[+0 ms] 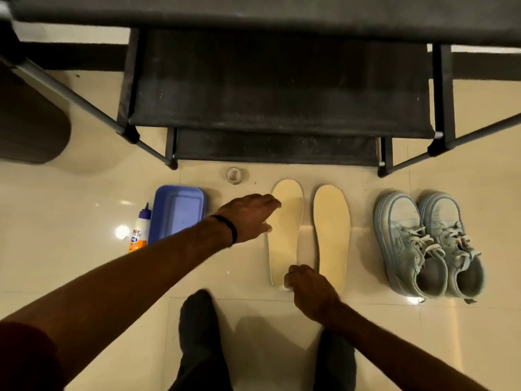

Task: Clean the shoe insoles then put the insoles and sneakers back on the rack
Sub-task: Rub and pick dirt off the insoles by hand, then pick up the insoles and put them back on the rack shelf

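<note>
Two cream insoles lie side by side on the tiled floor, the left insole (pixel 284 232) and the right insole (pixel 331 235). My left hand (pixel 249 217) reaches across to the left insole's upper left edge, fingers stretched out and touching it. My right hand (pixel 308 289) is curled at the heel of the same insole and pinches it. A pair of pale blue sneakers (pixel 428 244) stands to the right of the insoles. The black shoe rack (pixel 276 108) rises just beyond them.
A blue plastic tray (pixel 177 213) sits left of the insoles, with a cleaner bottle (pixel 140 230) lying beside it. A small clear round container (pixel 234 174) stands near the rack's foot. My dark-trousered legs (pixel 203 342) are below. A dark bin (pixel 28 122) is at far left.
</note>
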